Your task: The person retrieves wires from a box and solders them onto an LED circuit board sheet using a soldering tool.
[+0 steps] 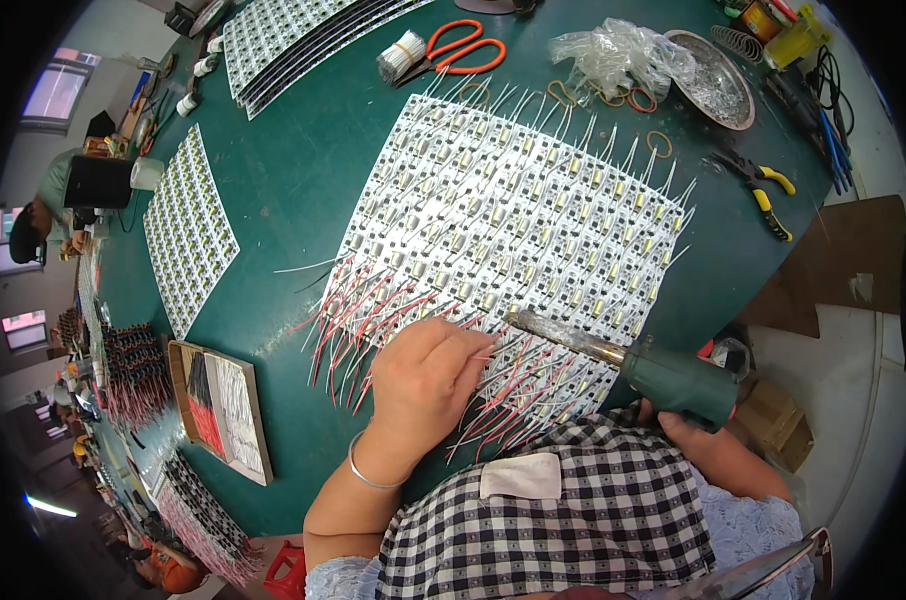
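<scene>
A large white panel of small circuit boards (493, 200) lies on the green table in front of me, with white, red and black wires sticking out along its edges. My left hand (423, 372) is over its near edge, thumb and fingers pinched together at the end of a thin red wire (489, 352). My right hand (685, 428), partly hidden, is closed round the green handle of a soldering iron (678, 380). The iron's metal barrel reaches left across the panel, its tip close to my left fingertips. Whether the tip touches a board cannot be made out.
At left lie another board panel (188, 235) and a cardboard tray of wires (178, 350). Stacked panels (283, 45), orange-handled scissors (463, 45) and a bundle of white wires (401, 57) are at the back. A metal dish (738, 105) and yellow-handled pliers (763, 195) are at right.
</scene>
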`<state>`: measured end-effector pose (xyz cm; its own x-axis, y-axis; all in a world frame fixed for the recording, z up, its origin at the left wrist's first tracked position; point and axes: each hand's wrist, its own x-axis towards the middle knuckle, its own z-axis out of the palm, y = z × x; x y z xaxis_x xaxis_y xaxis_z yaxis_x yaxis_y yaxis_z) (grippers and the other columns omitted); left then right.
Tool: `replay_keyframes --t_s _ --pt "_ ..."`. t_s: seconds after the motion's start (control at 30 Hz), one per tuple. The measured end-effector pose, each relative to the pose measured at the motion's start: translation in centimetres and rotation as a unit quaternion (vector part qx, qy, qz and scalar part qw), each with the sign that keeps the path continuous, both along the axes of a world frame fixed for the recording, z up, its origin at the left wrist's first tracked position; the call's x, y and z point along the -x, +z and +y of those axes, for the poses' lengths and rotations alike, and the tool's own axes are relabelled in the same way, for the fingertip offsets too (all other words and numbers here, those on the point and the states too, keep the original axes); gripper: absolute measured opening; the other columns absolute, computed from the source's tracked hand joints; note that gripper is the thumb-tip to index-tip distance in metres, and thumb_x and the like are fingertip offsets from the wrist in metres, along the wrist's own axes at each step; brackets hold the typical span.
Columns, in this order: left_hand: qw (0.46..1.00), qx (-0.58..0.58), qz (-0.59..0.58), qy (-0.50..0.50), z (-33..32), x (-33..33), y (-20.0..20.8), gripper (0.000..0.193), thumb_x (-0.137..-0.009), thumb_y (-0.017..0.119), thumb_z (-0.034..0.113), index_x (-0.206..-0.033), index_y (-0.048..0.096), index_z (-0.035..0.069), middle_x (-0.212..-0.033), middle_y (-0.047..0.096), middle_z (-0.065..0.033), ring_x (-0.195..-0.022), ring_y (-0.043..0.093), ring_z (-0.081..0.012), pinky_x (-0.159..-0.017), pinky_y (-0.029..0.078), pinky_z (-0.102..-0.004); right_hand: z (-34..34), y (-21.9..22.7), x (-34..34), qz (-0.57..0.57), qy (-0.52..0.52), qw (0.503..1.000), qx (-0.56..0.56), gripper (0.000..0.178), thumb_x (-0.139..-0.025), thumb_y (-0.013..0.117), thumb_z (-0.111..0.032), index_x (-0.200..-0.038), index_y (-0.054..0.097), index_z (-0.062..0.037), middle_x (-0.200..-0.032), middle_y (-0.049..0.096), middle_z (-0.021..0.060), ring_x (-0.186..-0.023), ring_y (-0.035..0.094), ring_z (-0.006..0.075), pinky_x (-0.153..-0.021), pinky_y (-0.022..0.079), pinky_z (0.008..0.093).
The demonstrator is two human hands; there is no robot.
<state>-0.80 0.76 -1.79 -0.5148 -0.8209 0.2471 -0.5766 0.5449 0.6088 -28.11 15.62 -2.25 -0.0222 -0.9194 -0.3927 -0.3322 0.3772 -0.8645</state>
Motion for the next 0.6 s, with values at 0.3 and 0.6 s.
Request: replay_keyframes --t_s 0.3,0.6 --pt "1.0 0.004 -0.011 0.005 0.1 0.0 -0.2 0.014 -0.064 0.069 0.001 -0.075 0.063 0.007 -0.067 0.057 -0.0042 -0.06 0.055 -0.0198 -0.053 0.043 -0.0297 -0.3 -0.8 -0.4 -0.003 -0.026 0.999 0.042 0.03 -0.071 0.067 -0.01 -0.099 0.061 -0.0019 -0.104 0.059 0.013 -0.098 0.055 0.0275 -0.086 0.043 0.0367" --pt "1.0 0.007 -0.018 0.005 0.0 0.0 -0.4 0.013 -0.064 0.069 0.002 -0.073 0.063 0.007 -0.067 0.057 -0.0039 -0.06 0.056 -0.0198 -0.053 0.043 -0.0296 0.1 -1.5 -0.2 -0.029 -0.038 0.998 0.04 0.038 -0.07 0.068 -0.009 -0.105 0.057 0.0005 -0.105 0.058 0.0136 -0.098 0.056 0.0249 -0.085 0.044 0.0348"
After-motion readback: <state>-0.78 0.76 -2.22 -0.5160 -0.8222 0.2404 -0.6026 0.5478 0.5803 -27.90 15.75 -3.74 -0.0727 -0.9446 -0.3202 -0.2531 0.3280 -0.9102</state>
